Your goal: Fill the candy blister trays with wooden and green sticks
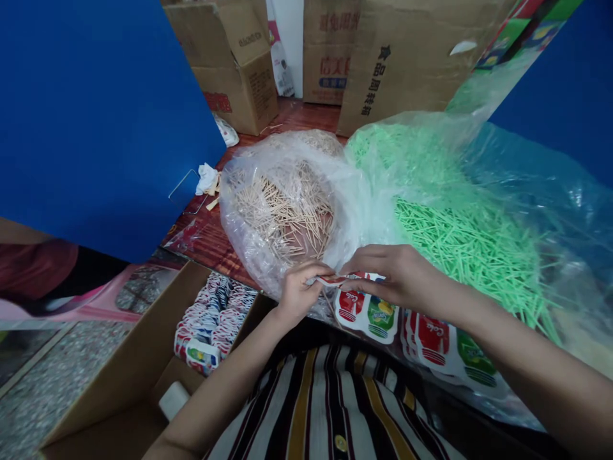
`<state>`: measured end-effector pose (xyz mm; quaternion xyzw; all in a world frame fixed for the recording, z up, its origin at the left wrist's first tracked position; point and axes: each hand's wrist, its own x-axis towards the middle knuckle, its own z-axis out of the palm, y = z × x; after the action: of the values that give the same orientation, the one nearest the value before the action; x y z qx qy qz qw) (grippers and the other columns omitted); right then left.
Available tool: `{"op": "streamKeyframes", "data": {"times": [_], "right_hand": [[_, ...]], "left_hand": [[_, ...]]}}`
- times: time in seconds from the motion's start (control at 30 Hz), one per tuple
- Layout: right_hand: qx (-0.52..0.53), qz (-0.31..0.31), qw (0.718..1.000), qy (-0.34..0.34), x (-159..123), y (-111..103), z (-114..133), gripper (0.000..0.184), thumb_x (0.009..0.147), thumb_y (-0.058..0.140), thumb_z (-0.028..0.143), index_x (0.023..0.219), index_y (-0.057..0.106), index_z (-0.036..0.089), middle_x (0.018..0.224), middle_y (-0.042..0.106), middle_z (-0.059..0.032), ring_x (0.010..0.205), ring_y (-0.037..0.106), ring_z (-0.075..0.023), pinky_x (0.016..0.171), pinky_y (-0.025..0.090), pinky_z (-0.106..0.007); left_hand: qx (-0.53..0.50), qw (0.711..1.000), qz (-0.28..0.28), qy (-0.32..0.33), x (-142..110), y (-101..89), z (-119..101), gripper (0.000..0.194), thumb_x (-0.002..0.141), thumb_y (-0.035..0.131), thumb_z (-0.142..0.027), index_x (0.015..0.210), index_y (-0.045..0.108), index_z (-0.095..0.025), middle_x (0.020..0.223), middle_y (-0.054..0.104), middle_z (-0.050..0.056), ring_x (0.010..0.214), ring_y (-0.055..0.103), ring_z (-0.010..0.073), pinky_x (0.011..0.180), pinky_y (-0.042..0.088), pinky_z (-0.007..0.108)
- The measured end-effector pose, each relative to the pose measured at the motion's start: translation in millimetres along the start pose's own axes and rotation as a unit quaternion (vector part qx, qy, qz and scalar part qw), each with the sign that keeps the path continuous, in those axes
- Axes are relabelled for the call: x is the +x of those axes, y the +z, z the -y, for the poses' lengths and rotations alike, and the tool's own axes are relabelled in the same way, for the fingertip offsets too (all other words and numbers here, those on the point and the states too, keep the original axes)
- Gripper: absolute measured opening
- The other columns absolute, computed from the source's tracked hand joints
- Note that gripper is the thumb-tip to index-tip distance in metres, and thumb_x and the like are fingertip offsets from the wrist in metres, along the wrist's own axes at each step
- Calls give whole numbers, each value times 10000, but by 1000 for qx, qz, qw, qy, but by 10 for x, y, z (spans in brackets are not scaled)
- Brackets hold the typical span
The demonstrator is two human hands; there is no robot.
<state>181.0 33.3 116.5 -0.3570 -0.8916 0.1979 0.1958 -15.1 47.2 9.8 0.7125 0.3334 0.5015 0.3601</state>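
Observation:
My left hand [301, 287] pinches one end of a flat printed packet [330, 280], seen nearly edge-on. My right hand [387, 271] grips its other end, fingers and thumb closed. Just below the hands lies another flat packet [366, 310] with a red "Cola" half and a green half. A stack of the same packets [445, 345] sits partly under my right forearm. Beyond my left hand, a clear bag [239, 204] holds thin wooden sticks [297, 214]. Bright green thin sticks [474, 249] fill another clear bag beyond my right arm.
An open cardboard box [119, 377] at lower left holds rows of packets [211, 326] and a white object [174, 400]. Blue panels [96, 115] flank the reddish table [211, 239]. Cartons [407, 64] stand at the back. At far left, part of another person [38, 268] shows.

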Motion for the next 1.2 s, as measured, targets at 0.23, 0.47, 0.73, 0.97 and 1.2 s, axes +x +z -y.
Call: {"op": "streamKeyframes", "data": {"times": [0.23, 0.47, 0.73, 0.97, 1.2], "right_hand": [[58, -13, 998, 22, 34, 100, 2, 176, 907, 519, 250, 989, 654, 171, 887, 695, -51, 816, 644, -152, 717, 467, -252], [84, -16, 995, 42, 27, 136, -37, 176, 901, 504, 191, 980, 660, 184, 912, 698, -41, 833, 648, -141, 737, 461, -246], [83, -14, 993, 78, 44, 139, 19, 197, 891, 548, 330, 937, 673, 185, 875, 696, -35, 787, 640, -144, 689, 445, -242], [36, 9, 996, 81, 58, 140, 20, 161, 864, 573, 269, 960, 674, 190, 899, 701, -37, 811, 648, -159, 703, 448, -247], [-14, 19, 990, 139, 61, 113, 36, 164, 831, 567, 194, 947, 683, 206, 893, 713, -24, 750, 652, -146, 664, 436, -237]], "left_hand": [[7, 1000, -5, -9, -25, -1, 1, 178, 731, 594, -34, 781, 705, -163, 780, 714, 48, 746, 655, 160, 716, 502, 285], [11, 1000, -8, -8, -51, 5, 41, 200, 729, 576, -30, 798, 701, -170, 798, 714, 44, 757, 651, 163, 727, 501, 292], [13, 1000, -7, 10, -49, 1, 40, 164, 756, 585, -42, 794, 697, -156, 789, 706, 49, 754, 647, 161, 723, 489, 287], [25, 999, 5, 45, -42, 12, 0, 147, 813, 555, -96, 834, 687, -157, 811, 706, 71, 770, 647, 174, 730, 496, 306], [59, 997, 6, 49, -38, 34, -41, 171, 809, 540, -84, 868, 671, -177, 841, 707, 56, 808, 649, 178, 755, 490, 308]]}}
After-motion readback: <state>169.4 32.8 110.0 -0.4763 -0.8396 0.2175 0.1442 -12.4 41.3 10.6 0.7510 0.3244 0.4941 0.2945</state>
